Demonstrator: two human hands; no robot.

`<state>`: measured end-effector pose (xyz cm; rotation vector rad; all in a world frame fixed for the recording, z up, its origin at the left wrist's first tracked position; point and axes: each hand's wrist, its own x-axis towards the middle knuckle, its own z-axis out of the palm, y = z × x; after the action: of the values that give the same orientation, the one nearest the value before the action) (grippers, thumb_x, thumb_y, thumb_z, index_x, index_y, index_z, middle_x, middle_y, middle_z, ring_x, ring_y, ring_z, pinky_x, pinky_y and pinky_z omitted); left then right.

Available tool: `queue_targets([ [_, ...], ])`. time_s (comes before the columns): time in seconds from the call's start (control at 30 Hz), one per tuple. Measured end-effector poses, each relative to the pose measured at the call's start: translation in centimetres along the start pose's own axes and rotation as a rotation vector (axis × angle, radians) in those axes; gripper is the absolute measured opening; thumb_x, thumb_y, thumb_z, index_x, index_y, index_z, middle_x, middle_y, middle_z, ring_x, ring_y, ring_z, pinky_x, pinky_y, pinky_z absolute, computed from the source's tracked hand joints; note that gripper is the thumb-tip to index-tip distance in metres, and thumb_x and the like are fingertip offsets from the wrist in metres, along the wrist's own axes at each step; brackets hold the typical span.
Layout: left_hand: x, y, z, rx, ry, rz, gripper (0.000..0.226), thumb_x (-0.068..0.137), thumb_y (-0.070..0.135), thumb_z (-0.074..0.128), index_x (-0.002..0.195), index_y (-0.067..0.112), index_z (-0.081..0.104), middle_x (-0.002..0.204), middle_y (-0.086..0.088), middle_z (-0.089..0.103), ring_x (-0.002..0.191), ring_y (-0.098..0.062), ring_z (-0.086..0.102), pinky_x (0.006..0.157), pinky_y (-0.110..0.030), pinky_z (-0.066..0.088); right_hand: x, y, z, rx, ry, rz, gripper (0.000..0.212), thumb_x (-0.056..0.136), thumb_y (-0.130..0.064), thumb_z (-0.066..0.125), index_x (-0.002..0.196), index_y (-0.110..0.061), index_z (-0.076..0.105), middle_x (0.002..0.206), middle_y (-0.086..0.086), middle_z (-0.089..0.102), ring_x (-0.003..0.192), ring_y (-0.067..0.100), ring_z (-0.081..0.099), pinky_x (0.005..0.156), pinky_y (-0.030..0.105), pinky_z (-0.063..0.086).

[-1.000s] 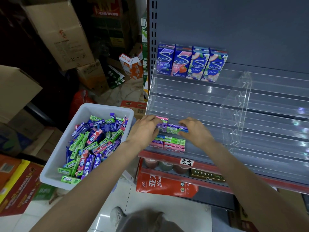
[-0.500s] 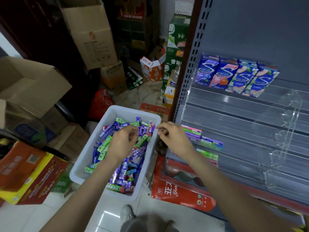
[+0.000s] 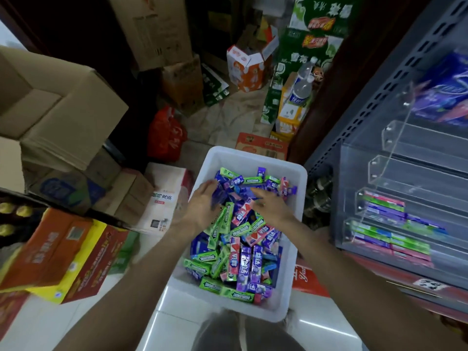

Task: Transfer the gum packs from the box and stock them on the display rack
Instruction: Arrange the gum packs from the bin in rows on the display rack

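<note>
A white plastic box (image 3: 254, 157) on the floor holds several loose gum packs (image 3: 241, 259) in green, purple and pink. Both my hands are inside its far half. My left hand (image 3: 201, 207) curls around a purple gum pack (image 3: 219, 196) at the pile's top left. Over the packs beside it, my right hand (image 3: 274, 207) lies with fingers spread and pointing left, gripping nothing. The clear acrylic display rack (image 3: 379, 171) stands at the right, with rows of stocked gum packs (image 3: 391, 239) on its two lowest tiers.
Blue and pink cartons (image 3: 445, 97) sit on the rack's top tier. Cardboard boxes (image 3: 58, 110) crowd the left, orange cartons (image 3: 58, 257) lie at lower left, and a red bag (image 3: 166, 134) and a water bottle (image 3: 301, 87) stand behind the box. White floor tiles show below.
Both hands left the rack's lower tier and moved left into the white box. My view swung left and down. The left hand has closed around a purple pack.
</note>
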<state>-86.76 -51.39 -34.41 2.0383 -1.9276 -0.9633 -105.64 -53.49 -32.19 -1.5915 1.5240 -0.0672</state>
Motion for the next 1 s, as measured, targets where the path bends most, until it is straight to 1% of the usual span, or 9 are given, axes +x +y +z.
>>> queue_targets([
  [0.07,0.7,-0.5,0.2,0.025,-0.014,0.014,0.055,0.093,0.006,0.05,0.145,0.007,0.032,0.147,-0.013,0.035,0.134,-0.028,0.036,0.113,-0.033,0.027,0.5,-0.2,0.5,0.029,0.02,0.047,0.045,0.096,-0.014,0.05,0.14,-0.013,0.042,0.133,0.014,0.055,0.115,0.029,0.056,0.1,0.037,0.043],
  [0.17,1.6,-0.7,0.1,0.036,0.092,0.026,0.049,0.09,-0.009,0.042,0.136,0.006,0.047,0.132,-0.019,0.051,0.119,-0.032,0.05,0.106,-0.031,0.034,1.0,-0.4,0.8,0.034,0.081,0.098,0.036,0.093,-0.011,0.054,0.128,-0.008,0.054,0.125,0.013,0.06,0.112,0.024,0.058,0.092,0.025,0.042],
  [0.27,2.4,-0.7,-0.1,0.136,0.129,0.056,0.045,0.087,-0.011,0.041,0.127,0.006,0.056,0.118,-0.018,0.06,0.107,-0.033,0.057,0.099,-0.031,0.039,1.7,-0.6,0.9,0.135,0.159,0.122,0.028,0.091,-0.008,0.058,0.118,-0.005,0.063,0.119,0.015,0.064,0.11,0.027,0.059,0.099,0.037,0.045],
  [0.43,2.9,0.2,-0.5,0.475,0.089,0.039,0.038,0.089,-0.004,0.046,0.125,0.009,0.049,0.115,-0.013,0.061,0.105,-0.03,0.057,0.082,-0.037,0.048,2.1,-1.5,0.4,0.391,0.228,0.142,0.027,0.089,0.004,0.056,0.116,0.002,0.061,0.102,0.015,0.063,0.104,0.032,0.061,0.095,0.047,0.048],
  [0.57,3.6,0.1,-0.7,0.494,0.1,0.05,0.036,0.09,0.001,0.047,0.124,0.011,0.05,0.112,-0.012,0.063,0.101,-0.029,0.061,0.078,-0.037,0.048,1.7,-2.0,0.0,0.52,0.236,0.133,0.032,0.091,0.01,0.049,0.122,0.008,0.054,0.082,0.003,0.057,0.108,0.041,0.058,0.095,0.042,0.048],
  [0.67,3.8,-0.6,-0.5,0.347,0.109,0.065,0.033,0.09,0.007,0.05,0.122,0.013,0.055,0.11,-0.011,0.065,0.099,-0.029,0.062,0.078,-0.036,0.047,1.7,-2.2,0.1,0.533,0.245,0.129,0.029,0.091,0.007,0.052,0.119,0.006,0.057,0.093,0.008,0.06,0.107,0.036,0.06,0.092,0.036,0.05],
  [0.8,3.9,-1.9,-0.4,-0.158,0.162,0.062,0.031,0.088,0.004,0.057,0.118,0.009,0.063,0.11,-0.009,0.069,0.099,-0.025,0.064,0.087,-0.029,0.046,1.9,-2.2,0.3,0.506,0.279,0.12,0.025,0.09,0.004,0.054,0.114,0.0,0.061,0.112,0.017,0.064,0.099,0.029,0.064,0.093,0.04,0.051],
  [0.93,3.2,-1.9,-1.5,-0.524,0.174,0.029,0.027,0.089,0.0,0.058,0.112,0.012,0.065,0.091,0.003,0.067,0.081,-0.004,0.06,0.074,-0.009,0.045,1.8,-2.5,0.2,0.559,0.299,0.109,0.022,0.089,0.002,0.056,0.109,-0.004,0.062,0.105,0.013,0.065,0.089,0.025,0.065,0.093,0.044,0.052],
  [1.0,3.0,-1.4,-2.3,-0.746,0.168,0.013,0.029,0.089,-0.005,0.057,0.112,0.01,0.063,0.081,0.006,0.063,0.076,-0.002,0.06,0.073,-0.016,0.048,1.4,-3.1,0.0,0.643,0.312,0.099,0.021,0.089,0.004,0.055,0.109,-0.002,0.061,0.095,0.008,0.063,0.084,0.02,0.063,0.092,0.041,0.051],
])
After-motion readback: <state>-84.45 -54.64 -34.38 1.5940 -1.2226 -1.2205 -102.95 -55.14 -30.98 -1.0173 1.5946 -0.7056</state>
